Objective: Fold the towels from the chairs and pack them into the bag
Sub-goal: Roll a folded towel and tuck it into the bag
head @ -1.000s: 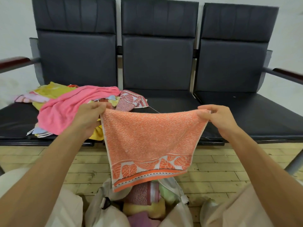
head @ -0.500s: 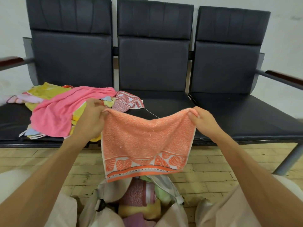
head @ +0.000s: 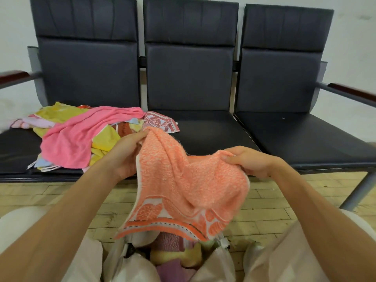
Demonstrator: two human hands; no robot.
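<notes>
- The left hand [head: 126, 153] pinches one top corner of the orange towel [head: 189, 188]. Its grip is clamped on the cloth, thumb against fingers, and held high and forward, just beside the pile.
- The right hand [head: 250, 161] has its grip clamped on the other top corner, lower and closer to the body. The top edge therefore sags into a dip between the two hands.
- Held by both corners, the towel hangs free with its patterned border at the bottom. I judge this sets up a first fold, bringing corner to corner.
- The towel is in the air in front of the seats and clear of the floor [head: 264, 210], right above the open white bag [head: 132, 269] between the person's knees. That placement likely keeps the drop short once the towel is folded. Whether the hem touches the bag, I cannot tell.
- Packed towels [head: 171, 242] in yellow, pink and purple already sit inside the bag, so packing seems partly done.
- On the left seat of the chairs [head: 213, 135] lies a loose pile [head: 81, 139], not yet folded, with a pink towel on top. A red-patterned towel [head: 160, 123] spills from it onto the middle seat.
</notes>
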